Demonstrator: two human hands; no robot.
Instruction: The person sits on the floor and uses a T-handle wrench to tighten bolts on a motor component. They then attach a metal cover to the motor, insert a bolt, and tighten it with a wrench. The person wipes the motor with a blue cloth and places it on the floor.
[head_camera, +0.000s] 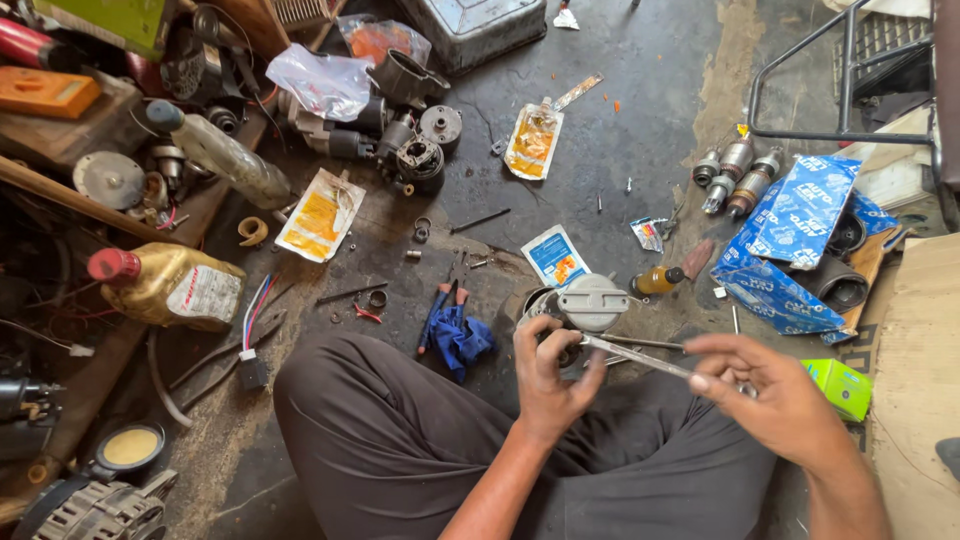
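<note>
I sit cross-legged on a dirty workshop floor. My left hand (550, 375) grips a round grey metal motor housing (590, 300) resting by my knee. My right hand (770, 395) holds the handle end of a long metal wrench (640, 358), whose other end reaches into the housing by my left fingers. A blue rag with pliers (455, 335) lies just left of the housing.
Blue cardboard boxes (790, 240) and small cylindrical parts (735, 170) lie to the right, a green box (840, 385) by my right hand. An amber oil bottle (170, 285), yellow sachets (320, 215), motor parts (410, 150) and a small brown bottle (658, 280) litter the floor.
</note>
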